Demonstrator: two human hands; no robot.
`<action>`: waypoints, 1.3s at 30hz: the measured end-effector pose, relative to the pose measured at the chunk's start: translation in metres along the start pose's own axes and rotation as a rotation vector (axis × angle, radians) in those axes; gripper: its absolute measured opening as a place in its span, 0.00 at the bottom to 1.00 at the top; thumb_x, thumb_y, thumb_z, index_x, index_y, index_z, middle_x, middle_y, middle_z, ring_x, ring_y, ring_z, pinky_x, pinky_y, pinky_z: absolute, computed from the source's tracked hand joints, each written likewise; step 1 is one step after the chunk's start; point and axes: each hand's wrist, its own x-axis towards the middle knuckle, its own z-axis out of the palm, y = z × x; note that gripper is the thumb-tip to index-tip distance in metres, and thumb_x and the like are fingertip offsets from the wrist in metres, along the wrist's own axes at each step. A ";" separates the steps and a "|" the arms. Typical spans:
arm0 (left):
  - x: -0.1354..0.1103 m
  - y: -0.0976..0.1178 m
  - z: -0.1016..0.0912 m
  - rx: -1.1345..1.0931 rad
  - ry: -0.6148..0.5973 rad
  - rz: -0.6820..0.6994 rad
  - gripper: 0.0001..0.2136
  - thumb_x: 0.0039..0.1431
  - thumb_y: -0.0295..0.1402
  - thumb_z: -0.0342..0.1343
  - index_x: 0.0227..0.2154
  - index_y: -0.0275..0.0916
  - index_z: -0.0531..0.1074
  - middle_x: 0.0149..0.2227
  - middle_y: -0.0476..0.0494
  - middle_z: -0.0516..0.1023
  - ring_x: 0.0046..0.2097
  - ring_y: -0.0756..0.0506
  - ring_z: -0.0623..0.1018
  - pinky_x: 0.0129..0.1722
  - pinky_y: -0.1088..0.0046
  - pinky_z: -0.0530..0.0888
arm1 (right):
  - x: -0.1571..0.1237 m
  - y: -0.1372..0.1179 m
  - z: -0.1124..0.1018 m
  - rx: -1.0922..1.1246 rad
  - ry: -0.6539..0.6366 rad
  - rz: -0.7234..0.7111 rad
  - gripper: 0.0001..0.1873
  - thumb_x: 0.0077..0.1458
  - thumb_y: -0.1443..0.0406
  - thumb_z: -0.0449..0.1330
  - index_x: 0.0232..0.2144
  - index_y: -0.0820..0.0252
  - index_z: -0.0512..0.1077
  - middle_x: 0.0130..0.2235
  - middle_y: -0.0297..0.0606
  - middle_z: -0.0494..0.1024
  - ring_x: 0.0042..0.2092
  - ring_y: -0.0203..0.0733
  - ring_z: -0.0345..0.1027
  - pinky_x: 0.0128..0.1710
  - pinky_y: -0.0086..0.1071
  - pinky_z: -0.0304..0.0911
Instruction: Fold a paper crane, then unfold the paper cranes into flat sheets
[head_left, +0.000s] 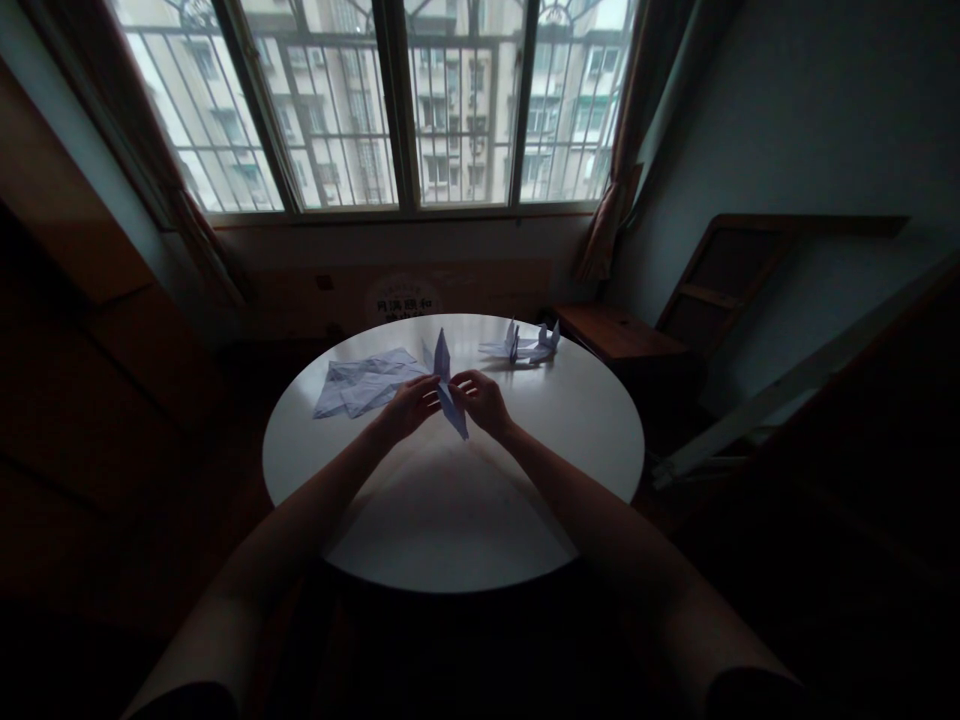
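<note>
Between my two hands is a piece of folded paper (443, 355), pale bluish-white, with one long point rising and another slanting down to the right. My left hand (411, 407) pinches it from the left, around its middle. From the other side, my right hand (481, 398) has its thumb and fingers closed on the paper's right edge. The paper is held up above the white round table (450, 530). Exactly how the fingertips sit between the folds is too dark and small to tell.
Creased paper sheets (364, 383) lie overlapping at the table's left. Folded paper figures (529, 345) with upright points stand at its back right. Beyond are a barred window (465, 110), a low wooden bench (619, 335) and a dark cabinet (82, 370) on the left.
</note>
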 end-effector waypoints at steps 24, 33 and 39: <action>-0.002 0.003 0.004 0.022 0.082 -0.010 0.16 0.39 0.34 0.72 0.28 0.36 0.71 0.29 0.47 0.77 0.32 0.48 0.77 0.37 0.68 0.75 | 0.010 0.005 -0.005 0.112 0.187 0.198 0.11 0.48 0.58 0.57 0.29 0.59 0.74 0.20 0.33 0.69 0.23 0.37 0.62 0.23 0.30 0.57; 0.001 0.001 0.002 0.006 0.039 0.064 0.14 0.40 0.30 0.70 0.25 0.35 0.69 0.30 0.46 0.79 0.32 0.47 0.78 0.37 0.70 0.75 | 0.010 0.008 -0.007 0.025 0.181 0.111 0.19 0.45 0.53 0.64 0.33 0.61 0.75 0.34 0.42 0.79 0.30 0.41 0.71 0.28 0.33 0.66; 0.001 0.002 0.001 0.011 0.106 0.030 0.20 0.34 0.33 0.73 0.23 0.38 0.65 0.27 0.51 0.76 0.29 0.50 0.76 0.32 0.72 0.74 | 0.013 0.015 -0.006 -0.021 0.258 0.098 0.12 0.50 0.59 0.58 0.30 0.62 0.75 0.29 0.39 0.77 0.29 0.42 0.72 0.29 0.33 0.66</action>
